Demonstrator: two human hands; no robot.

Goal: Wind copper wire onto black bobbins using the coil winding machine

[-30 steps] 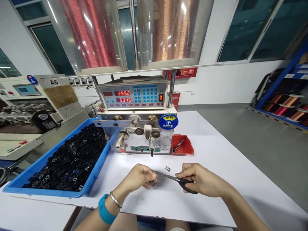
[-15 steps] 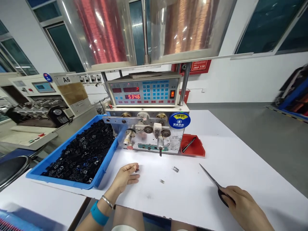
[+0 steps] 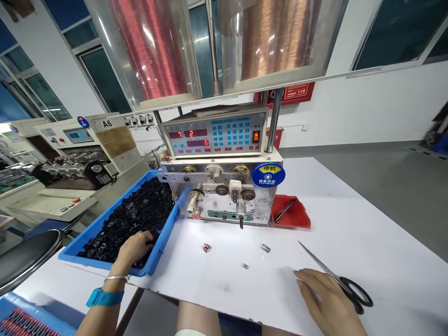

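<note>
My left hand point(image 3: 136, 247) reaches into the blue tray point(image 3: 66, 256) at its near right corner. Its fingers curl down among small black plastic frames point(image 3: 133, 210), and what the fingertips pinch is hidden. On the white table lies a small coil point(image 3: 206, 248) wound with reddish wire. To its right are a small metal piece point(image 3: 265, 248) and a tiny pale piece point(image 3: 245, 266). My right hand point(image 3: 325, 296) hovers low over the table, fingers stretched and holding nothing. Black-handled scissors point(image 3: 345, 282) lie beside it, partly behind the hand, blades pointing away and to the left.
A winding machine point(image 3: 220, 205) with a lit display stands at the back of the table. Large red and copper wire spools point(image 3: 150, 51) hang above it. A red bin point(image 3: 292, 219) holding a dark pen-like tool stands to its right. Bottom left is another blue tray point(image 3: 14, 298).
The reddish coil has left my left hand and lies on the table. That hand has moved left into the tray. My right hand has let go of the scissors. The machine's display digits have changed.
</note>
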